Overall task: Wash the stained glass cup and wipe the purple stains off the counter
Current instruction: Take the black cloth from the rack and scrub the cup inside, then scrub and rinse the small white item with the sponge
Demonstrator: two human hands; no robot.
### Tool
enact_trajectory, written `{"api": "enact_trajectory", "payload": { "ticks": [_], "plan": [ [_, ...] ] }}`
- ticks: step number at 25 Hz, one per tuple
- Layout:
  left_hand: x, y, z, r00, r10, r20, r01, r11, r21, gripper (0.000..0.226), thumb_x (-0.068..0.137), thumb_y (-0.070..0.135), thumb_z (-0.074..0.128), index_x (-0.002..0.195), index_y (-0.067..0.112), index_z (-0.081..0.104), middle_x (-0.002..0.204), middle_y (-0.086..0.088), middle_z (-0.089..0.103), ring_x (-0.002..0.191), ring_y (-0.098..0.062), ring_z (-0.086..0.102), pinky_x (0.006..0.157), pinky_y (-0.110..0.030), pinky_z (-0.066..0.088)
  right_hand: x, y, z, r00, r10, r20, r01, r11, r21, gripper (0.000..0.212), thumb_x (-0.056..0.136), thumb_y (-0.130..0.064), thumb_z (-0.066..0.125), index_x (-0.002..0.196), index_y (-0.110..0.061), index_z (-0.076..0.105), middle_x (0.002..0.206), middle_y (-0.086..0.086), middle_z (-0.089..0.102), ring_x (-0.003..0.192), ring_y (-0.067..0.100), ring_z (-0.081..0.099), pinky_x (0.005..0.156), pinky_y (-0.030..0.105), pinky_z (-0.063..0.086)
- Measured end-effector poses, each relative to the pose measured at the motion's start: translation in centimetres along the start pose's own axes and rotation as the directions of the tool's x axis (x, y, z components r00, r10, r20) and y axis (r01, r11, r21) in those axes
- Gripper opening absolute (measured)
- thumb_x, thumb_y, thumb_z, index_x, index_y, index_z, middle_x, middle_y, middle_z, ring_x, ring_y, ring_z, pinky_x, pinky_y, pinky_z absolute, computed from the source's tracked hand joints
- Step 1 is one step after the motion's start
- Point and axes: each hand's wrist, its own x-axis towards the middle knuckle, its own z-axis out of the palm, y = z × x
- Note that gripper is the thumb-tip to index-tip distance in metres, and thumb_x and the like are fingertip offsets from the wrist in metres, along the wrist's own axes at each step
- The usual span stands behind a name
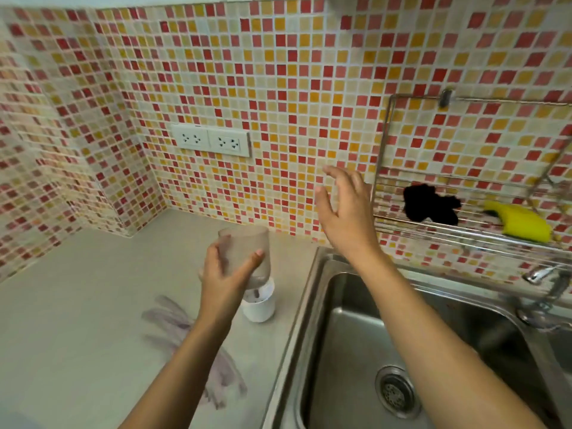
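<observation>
My left hand (221,275) grips a cloudy glass cup (246,247) and holds it above the grey counter (77,305), left of the sink. My right hand (346,212) is raised in the air in front of the tiled wall, fingers spread and holding nothing, a little left of the wire rack. Purple smears (173,317) streak the counter under my left forearm, and more purple stains (223,379) lie nearer the front. A yellow sponge (520,222) lies on the rack to the right.
A white cup (260,305) stands on the counter just below the glass. The steel sink (356,335) with its drain (397,391) fills the lower right; a tap (544,280) sits at its far right. A wire rack (464,230) on the wall carries a black object (430,204). Two sockets (210,140) are on the wall.
</observation>
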Motion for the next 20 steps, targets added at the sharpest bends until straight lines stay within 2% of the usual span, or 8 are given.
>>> {"api": "enact_trajectory", "payload": {
  "ticks": [2, 5, 8, 12, 15, 17, 19, 20],
  "plan": [
    [3.4, -2.7, -3.5, 0.995, -0.03, -0.091, 0.046, 0.983, 0.18, 0.093, 0.054, 0.068, 0.067, 0.131, 0.023, 0.042, 0.134, -0.004, 0.044, 0.124, -0.027, 0.043, 0.101, -0.049, 0.042, -3.5, -0.9, 4.2, 1.0, -0.013, 0.018, 0.012, 0.998, 0.061, 0.035, 0.091, -0.033, 0.048, 0.124, -0.02, 0.05, 0.126, 0.0, 0.049, 0.115, 0.009, 0.041, 0.095, 0.017, 0.031],
    [8.1, -7.4, -7.5, 0.99, -0.115, -0.076, 0.133, 0.942, 0.309, 0.097, 0.054, 0.065, 0.069, 0.133, 0.017, 0.041, 0.133, -0.007, 0.044, 0.123, -0.03, 0.042, 0.099, -0.051, 0.043, -8.7, 0.3, 10.5, 0.97, 0.182, 0.162, -0.193, 0.98, 0.054, 0.046, 0.084, -0.019, 0.058, 0.129, -0.019, 0.046, 0.13, 0.001, 0.046, 0.121, 0.015, 0.04, 0.103, 0.031, 0.035],
    [11.3, -12.0, -8.8, 0.982, -0.184, 0.048, 0.161, 0.936, 0.312, 0.081, 0.061, 0.042, 0.082, 0.126, 0.014, 0.043, 0.123, -0.006, 0.049, 0.114, -0.026, 0.05, 0.089, -0.036, 0.048, -12.5, 2.7, 15.3, 0.864, 0.396, 0.31, -0.402, 0.914, -0.047, 0.076, 0.076, -0.018, 0.07, 0.141, -0.016, 0.031, 0.142, 0.007, 0.033, 0.132, 0.021, 0.032, 0.105, 0.02, 0.021],
    [12.8, -15.9, -8.5, 0.944, -0.231, 0.234, 0.122, 0.906, 0.405, 0.077, 0.059, 0.036, 0.085, 0.12, 0.016, 0.042, 0.117, -0.001, 0.051, 0.1, -0.018, 0.053, 0.066, -0.017, 0.041, -15.2, 4.1, 18.7, 0.743, 0.546, 0.388, -0.557, 0.825, -0.095, 0.107, 0.062, -0.047, 0.08, 0.146, -0.018, 0.019, 0.149, 0.002, 0.023, 0.136, 0.019, 0.025, 0.105, 0.023, 0.022],
    [12.9, -17.6, -8.3, 0.912, -0.243, 0.331, 0.059, 0.875, 0.48, 0.081, 0.059, 0.03, 0.086, 0.124, 0.013, 0.041, 0.123, -0.005, 0.049, 0.106, -0.021, 0.052, 0.082, -0.027, 0.047, -16.0, 4.5, 20.0, 0.737, 0.581, 0.346, -0.58, 0.806, -0.116, 0.111, 0.056, -0.053, 0.081, 0.144, -0.019, 0.023, 0.146, 0.002, 0.03, 0.134, 0.02, 0.03, 0.11, 0.033, 0.029],
    [12.7, -17.7, -8.7, 0.891, -0.249, 0.379, 0.034, 0.87, 0.492, 0.091, 0.059, 0.03, 0.087, 0.132, 0.01, 0.036, 0.128, -0.006, 0.044, 0.119, -0.027, 0.047, 0.09, -0.029, 0.043, -16.1, 4.5, 20.2, 0.744, 0.594, 0.307, -0.594, 0.798, -0.104, 0.107, 0.057, -0.051, 0.081, 0.143, -0.019, 0.027, 0.143, 0.003, 0.036, 0.131, 0.02, 0.035, 0.106, 0.03, 0.031],
    [13.0, -16.6, -9.1, 0.89, -0.245, 0.386, -0.03, 0.811, 0.585, 0.11, 0.059, 0.043, 0.084, 0.143, 0.015, 0.02, 0.139, -0.006, 0.031, 0.133, -0.029, 0.029, 0.101, -0.036, 0.035, -15.9, 4.5, 20.3, 0.758, 0.588, 0.282, -0.588, 0.804, -0.093, 0.098, 0.057, -0.053, 0.08, 0.138, -0.022, 0.034, 0.135, 0.002, 0.045, 0.124, 0.02, 0.042, 0.099, 0.027, 0.035],
    [13.3, -15.6, -9.0, 0.908, -0.168, 0.384, -0.109, 0.79, 0.604, 0.11, 0.062, 0.051, 0.08, 0.146, 0.02, 0.016, 0.144, -0.003, 0.025, 0.134, -0.026, 0.022, 0.104, -0.04, 0.031, -15.9, 4.4, 20.4, 0.767, 0.58, 0.275, -0.577, 0.81, -0.101, 0.095, 0.056, -0.054, 0.079, 0.135, -0.022, 0.037, 0.132, 0.002, 0.048, 0.121, 0.02, 0.044, 0.098, 0.028, 0.037]
  ]
}}
